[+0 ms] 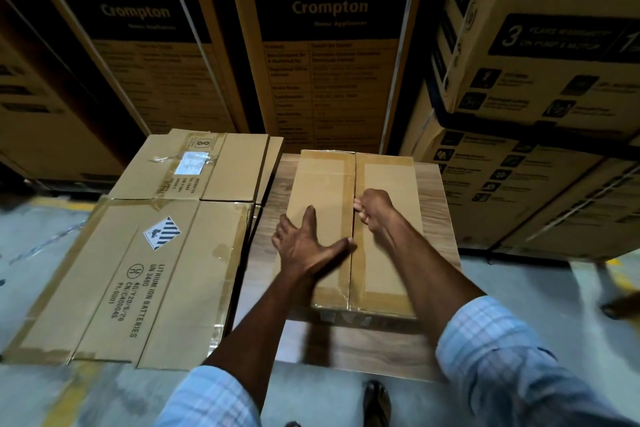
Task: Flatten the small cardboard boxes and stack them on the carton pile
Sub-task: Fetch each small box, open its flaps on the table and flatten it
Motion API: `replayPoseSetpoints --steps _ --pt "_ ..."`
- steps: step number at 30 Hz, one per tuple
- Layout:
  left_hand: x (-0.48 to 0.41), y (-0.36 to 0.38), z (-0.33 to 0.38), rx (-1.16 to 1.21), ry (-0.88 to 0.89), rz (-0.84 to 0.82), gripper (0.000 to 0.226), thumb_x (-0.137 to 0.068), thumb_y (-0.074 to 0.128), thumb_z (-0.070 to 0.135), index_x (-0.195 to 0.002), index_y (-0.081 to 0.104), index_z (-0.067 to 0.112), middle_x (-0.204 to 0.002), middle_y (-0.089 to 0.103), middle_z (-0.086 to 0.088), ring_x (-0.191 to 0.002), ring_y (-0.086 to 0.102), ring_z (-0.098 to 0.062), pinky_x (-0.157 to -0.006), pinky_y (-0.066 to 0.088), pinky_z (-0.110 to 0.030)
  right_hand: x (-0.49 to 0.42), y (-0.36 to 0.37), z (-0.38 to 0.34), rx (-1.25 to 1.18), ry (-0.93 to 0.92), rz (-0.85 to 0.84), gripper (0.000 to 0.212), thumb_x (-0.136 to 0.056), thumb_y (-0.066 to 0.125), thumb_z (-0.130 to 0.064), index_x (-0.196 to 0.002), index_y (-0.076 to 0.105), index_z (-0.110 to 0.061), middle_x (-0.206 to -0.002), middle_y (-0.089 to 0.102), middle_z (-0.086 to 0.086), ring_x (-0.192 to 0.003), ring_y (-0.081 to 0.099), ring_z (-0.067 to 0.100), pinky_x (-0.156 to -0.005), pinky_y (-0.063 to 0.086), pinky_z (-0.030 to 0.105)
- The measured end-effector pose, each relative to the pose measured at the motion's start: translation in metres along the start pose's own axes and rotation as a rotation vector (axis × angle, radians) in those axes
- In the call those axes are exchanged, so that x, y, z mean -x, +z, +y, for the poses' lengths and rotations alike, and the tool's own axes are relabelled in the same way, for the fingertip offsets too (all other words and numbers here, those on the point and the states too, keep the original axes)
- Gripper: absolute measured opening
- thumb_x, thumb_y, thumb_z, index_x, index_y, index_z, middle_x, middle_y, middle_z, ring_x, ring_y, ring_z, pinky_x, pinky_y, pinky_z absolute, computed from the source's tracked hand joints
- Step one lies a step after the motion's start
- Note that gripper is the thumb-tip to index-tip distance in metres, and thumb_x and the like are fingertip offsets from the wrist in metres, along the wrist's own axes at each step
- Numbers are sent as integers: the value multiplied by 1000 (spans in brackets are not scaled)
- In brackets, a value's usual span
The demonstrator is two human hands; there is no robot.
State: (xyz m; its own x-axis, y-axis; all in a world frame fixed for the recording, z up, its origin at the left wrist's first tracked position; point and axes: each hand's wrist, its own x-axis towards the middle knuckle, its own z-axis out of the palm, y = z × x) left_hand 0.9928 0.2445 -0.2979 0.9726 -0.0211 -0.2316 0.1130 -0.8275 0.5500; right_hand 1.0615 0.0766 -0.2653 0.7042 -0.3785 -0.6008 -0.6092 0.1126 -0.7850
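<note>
A small brown cardboard box (386, 180) stands closed on a wood-grain table (440, 215), its two top flaps meeting at a centre seam edged with tape. My left hand (304, 246) lies flat on the left flap, fingers spread, thumb reaching to the seam. My right hand (375, 211) has its fingers curled into the seam, gripping the edge of the right flap. To the left, a pile of flattened cartons (138, 274) lies low by the floor, the top one printed with a lithium battery label.
Tall Crompton appliance cartons (329, 45) stand right behind the table, with more stacked cartons (540, 80) on the right. Grey concrete floor (34, 243) with yellow lines lies around. My shoe (377, 402) shows below the table's near edge.
</note>
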Motion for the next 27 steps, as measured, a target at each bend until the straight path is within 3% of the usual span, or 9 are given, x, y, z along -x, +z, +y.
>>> replayPoseSetpoints --steps 3,6,9,12,16,19,23,25,27 --pt "-1 4 6 -55 -21 14 132 -54 47 105 -160 4 41 -168 -2 -27 -154 -1 -49 -121 6 -65 -1 1 -5 98 4 -64 33 -100 36 -14 -84 65 -14 -66 55 0 -55 43 12 -51 32 25" --pt "-6 7 10 -116 -47 41 132 -56 44 105 -162 3 39 -168 0 -26 -154 1 -47 -121 9 -65 5 3 -1 205 -24 -171 26 -98 38 -22 -94 63 -16 -75 55 1 -61 45 16 -54 35 30" --pt "-12 9 8 -151 -68 61 119 -67 38 99 -163 6 37 -167 6 -27 -154 5 -45 -119 12 -67 9 -8 11 222 20 -333 32 -96 41 -32 -110 63 -13 -100 69 11 -86 67 27 -72 58 39" --pt "-12 18 9 -178 -32 86 102 -80 32 91 -163 5 39 -168 5 -25 -156 2 -42 -117 7 -70 24 -25 29 190 63 -409 39 -102 41 -31 -125 60 -6 -114 68 15 -100 69 31 -85 60 43" --pt "-6 29 16 -223 -10 117 92 -85 28 85 -163 9 39 -169 7 -25 -157 2 -40 -114 9 -72 39 -43 64 135 10 -390 26 -102 46 -15 -122 61 -6 -118 66 11 -96 68 22 -76 61 33" --pt "-10 20 18 -191 -3 8 89 -88 28 83 -163 9 39 -171 2 -21 -157 4 -39 -116 9 -68 54 -40 72 83 -82 -246 24 -97 49 8 -97 62 -12 -91 65 2 -77 63 11 -58 57 20" --pt "6 9 -11 -174 133 25 82 -92 30 79 -162 18 38 -171 6 -18 -155 15 -39 -119 17 -65 46 -22 72 177 -195 10 19 -82 65 -6 -100 71 -7 -82 73 -1 -78 72 18 -78 63 41" --pt "19 10 -23 -209 89 107 77 -93 25 79 -160 22 40 -169 12 -22 -151 21 -42 -114 23 -65 43 -14 64 132 -161 19 15 -81 72 -8 -95 73 -11 -85 75 1 -82 74 20 -81 64 38" --pt "21 10 -23 -215 20 145 73 -96 22 77 -159 23 41 -168 13 -23 -149 23 -45 -112 24 -67 46 -4 51 227 -173 20 11 -81 80 -11 -86 70 -10 -84 74 4 -79 74 21 -72 64 34"
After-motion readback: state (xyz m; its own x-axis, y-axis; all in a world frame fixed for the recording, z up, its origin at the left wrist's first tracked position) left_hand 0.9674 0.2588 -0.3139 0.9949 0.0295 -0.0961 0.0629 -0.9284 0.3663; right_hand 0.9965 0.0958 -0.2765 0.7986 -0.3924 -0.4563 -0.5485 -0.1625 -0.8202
